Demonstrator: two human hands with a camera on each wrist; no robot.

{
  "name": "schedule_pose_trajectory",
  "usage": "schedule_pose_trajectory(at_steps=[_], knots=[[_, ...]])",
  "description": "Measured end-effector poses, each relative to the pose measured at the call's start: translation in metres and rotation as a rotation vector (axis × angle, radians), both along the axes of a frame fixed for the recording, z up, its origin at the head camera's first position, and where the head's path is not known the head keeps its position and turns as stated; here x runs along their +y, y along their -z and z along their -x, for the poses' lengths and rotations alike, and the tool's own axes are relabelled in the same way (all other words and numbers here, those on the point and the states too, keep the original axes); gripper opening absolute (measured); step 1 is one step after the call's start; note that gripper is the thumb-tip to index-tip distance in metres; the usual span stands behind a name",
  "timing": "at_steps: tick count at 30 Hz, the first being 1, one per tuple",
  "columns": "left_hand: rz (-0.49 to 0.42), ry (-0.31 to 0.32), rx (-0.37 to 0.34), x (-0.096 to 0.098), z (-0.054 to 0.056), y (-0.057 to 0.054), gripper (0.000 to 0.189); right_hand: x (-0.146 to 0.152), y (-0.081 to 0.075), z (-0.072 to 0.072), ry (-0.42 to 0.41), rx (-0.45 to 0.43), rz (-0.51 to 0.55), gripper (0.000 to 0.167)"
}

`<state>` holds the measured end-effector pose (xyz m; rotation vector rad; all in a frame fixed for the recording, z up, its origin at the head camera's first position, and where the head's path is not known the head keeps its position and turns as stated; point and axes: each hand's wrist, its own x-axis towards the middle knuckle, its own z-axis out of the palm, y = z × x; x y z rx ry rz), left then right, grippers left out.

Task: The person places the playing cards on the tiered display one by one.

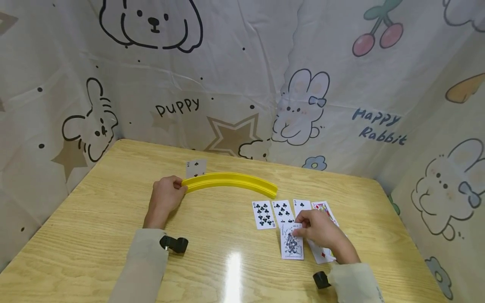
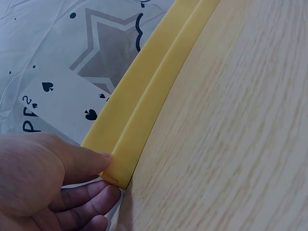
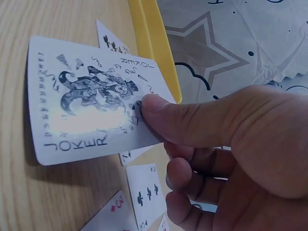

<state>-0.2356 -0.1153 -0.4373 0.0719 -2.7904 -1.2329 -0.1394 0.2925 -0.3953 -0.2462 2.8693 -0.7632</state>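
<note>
my left hand pinching left end of yellow strip; my right hand pinching joker, near right.

The yellow track hides the lower edge of the two of spades. In the right wrist view, glare obscures part of the joker.

A white rectangular joker card bears a black-and-grey jester; a long, curved rack runs solid yellow; the flat wooden tabletop is light tan with streaky grain. A white club card shows black pips. Off-white hanging cloth carries brown stars (plus pink cherries and blue lettering).
</note>
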Motion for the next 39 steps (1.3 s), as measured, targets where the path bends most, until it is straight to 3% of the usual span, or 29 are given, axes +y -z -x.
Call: schedule_pose_trajectory(at_steps=[7, 16, 39], knots=[[-0.006, -0.007, -0.003, -0.001, -0.001, 0.001, 0.028, -0.002, -0.013, 0.000, -0.079, 0.019, 0.129, 0.010], [-0.011, -0.011, -0.009, -0.001, -0.001, 0.002, 0.027, -0.007, -0.022, 0.006, -0.097, 0.016, 0.172, 0.007], [-0.031, -0.011, -0.046, -0.001, 0.000, -0.002, 0.030, -0.032, -0.026, 0.029, -0.027, 0.178, 0.175, 0.004]])
